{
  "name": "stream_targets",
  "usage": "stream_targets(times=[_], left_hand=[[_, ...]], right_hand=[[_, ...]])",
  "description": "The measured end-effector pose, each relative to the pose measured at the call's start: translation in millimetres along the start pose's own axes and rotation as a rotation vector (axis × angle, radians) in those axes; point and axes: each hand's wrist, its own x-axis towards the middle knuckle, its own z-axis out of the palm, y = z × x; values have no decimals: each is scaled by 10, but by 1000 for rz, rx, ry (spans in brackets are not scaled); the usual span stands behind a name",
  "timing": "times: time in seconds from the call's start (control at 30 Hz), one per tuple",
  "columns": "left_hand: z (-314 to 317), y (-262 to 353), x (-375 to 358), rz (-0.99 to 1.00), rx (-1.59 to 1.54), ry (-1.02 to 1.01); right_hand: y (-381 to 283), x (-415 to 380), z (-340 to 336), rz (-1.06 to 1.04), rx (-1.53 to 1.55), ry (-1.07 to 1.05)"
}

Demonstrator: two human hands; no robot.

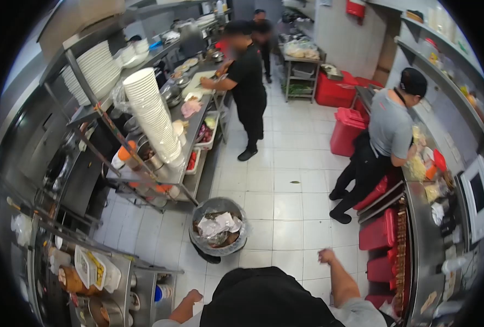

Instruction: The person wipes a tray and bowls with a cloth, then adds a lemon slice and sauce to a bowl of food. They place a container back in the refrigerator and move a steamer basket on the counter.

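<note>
Waste bin (pixel 218 226), lined and full of scraps, on tiled floor (pixel 285 218) ahead; left hand (pixel 194 296) fisted, empty; right hand (pixel 326 255) curled shut, empty.

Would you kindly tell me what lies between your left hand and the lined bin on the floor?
In the head view, only bare white floor tiles lie between the left hand and the bin; nothing stands there.
</note>
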Motion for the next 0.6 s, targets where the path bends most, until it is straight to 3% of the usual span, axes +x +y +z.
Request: stream_targets(times=[0.03,0.07,0.1,0.13,0.17,0.2,0.23,0.3,0.33,0.43,0.5,0.53,0.57,0.6], left_hand=[[181,-67,-89,-17,-30,-14],[251,-58,-172,-44,-136,100],[250,41,-228,-67,-240,225],[286,125,-204,-84,-269,285],[270,242,-141,-89,-291,289],[234,389,-58,-83,-326,265],[229,518,52,-76,-357,239],[119,830,403,-2,-143,353],[-142,1130,632,325,301,361],[-609,1505,765,154,-417,597],[-1151,1842,831,145,-577,670],[-1320,1930,822,110,-724,740],[-1494,1910,959,124,-579,788],[-1662,1887,911,236,-636,830]], right_hand=[[186,295,-274,44,-63,-44],[219,545,-638,112,16,81],[496,1155,-422,311,562,235],[103,1214,-1470,-185,-266,307],[-20,1687,-1625,59,556,388],[-74,2227,-1736,-133,679,459],[-806,2124,-2748,189,1139,212],[-1373,2639,-3302,69,1289,135],[-1610,2826,-3500,13,1336,79],[-2072,3038,-3882,-191,1089,-46],[-2074,3149,-3942,-327,753,-78],[-2034,3199,-3928,-280,757,-93],[-1943,3251,-3841,-233,765,-114],[-1798,3338,-3652,-135,883,-115]])
